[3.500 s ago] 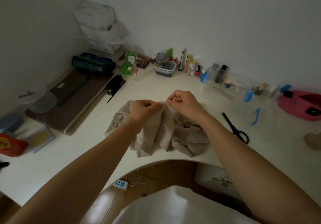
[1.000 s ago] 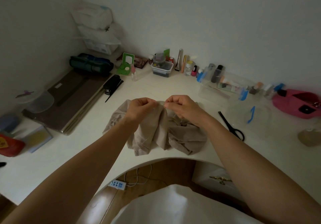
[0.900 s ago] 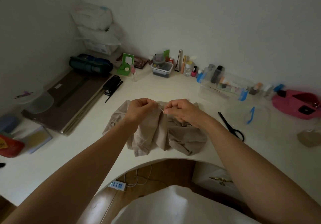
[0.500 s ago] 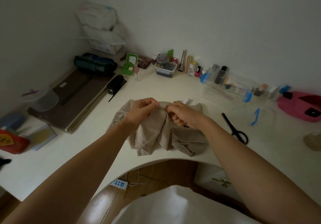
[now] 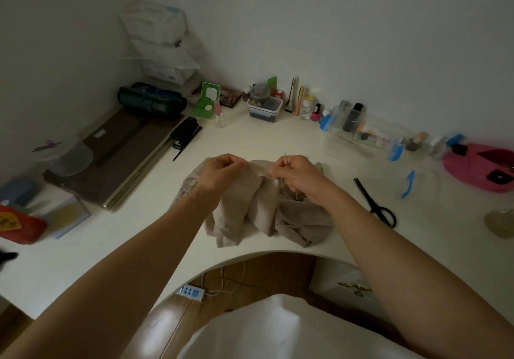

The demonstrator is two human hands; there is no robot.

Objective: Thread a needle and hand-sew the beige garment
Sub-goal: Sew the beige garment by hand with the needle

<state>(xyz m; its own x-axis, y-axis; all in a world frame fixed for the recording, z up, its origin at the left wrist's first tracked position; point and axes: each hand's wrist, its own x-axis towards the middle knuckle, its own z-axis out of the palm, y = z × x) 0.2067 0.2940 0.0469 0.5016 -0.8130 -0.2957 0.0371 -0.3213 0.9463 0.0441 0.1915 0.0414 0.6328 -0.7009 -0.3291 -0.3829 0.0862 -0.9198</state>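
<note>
My right hand point(image 5: 295, 175) pinches the needle point(image 5: 285, 156) near upright, just right of the beige garment point(image 5: 258, 208) fold that my left hand point(image 5: 222, 170) grips.

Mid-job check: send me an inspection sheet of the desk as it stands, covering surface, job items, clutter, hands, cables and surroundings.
Surface: pale desk with a curved cut-out at its near edge.
Job's things: beige garment bunched mid-desk; needle sticks up from the right hand; thread too fine to trace.
Clutter: scissors right of the garment; stapler to the left; clear box and small bottles by the wall.
Hands: left hand pinches the garment's top edge; right hand pinches the needle.
Cables: power strip with a white cable on the floor below.
Surroundings: plain walls meeting in a corner.
</note>
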